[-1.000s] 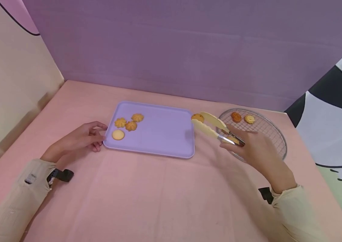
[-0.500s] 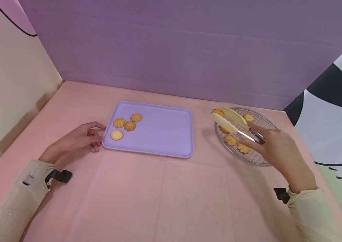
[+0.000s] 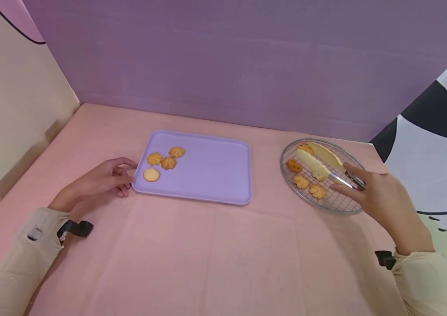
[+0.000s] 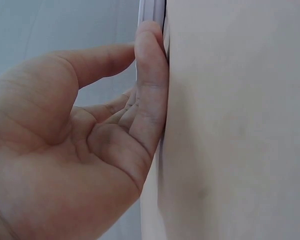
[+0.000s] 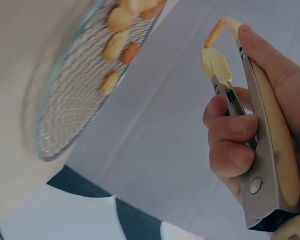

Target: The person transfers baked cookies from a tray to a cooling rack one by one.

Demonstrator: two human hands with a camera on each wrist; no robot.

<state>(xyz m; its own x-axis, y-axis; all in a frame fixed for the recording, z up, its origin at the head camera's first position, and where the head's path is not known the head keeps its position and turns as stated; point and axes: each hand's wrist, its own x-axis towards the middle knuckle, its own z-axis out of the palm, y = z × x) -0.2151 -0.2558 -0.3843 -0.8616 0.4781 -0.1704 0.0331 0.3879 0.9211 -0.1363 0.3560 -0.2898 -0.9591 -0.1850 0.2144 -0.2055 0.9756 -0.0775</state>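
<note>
My right hand (image 3: 385, 202) grips small tongs (image 3: 315, 166) with cream scalloped tips and metal arms. The tips hold a round golden cookie (image 5: 214, 34) over the back of a round wire rack (image 3: 338, 205). On that rack lie a brown swirled cookie (image 3: 294, 165) and two star-shaped cookies, one of them a pale piped cookie (image 3: 318, 191); others are partly hidden behind the tongs. My left hand (image 3: 102, 180) pinches the left rim of a lilac tray (image 3: 207, 171) between thumb and fingers. Several cookies, including a smooth round cookie (image 3: 151, 174), sit at the tray's left.
A pink cloth (image 3: 215, 245) covers the table, and a strip of it separates the tray from the rack. A purple backdrop (image 3: 223, 66) rises behind, with a pale panel (image 3: 18, 109) to the left and a patterned panel (image 3: 437, 166) to the right.
My right hand has carried the tongs and cookie rightward, from beside the tray's right edge to over the rack. The left hand has stayed at the tray's rim.
</note>
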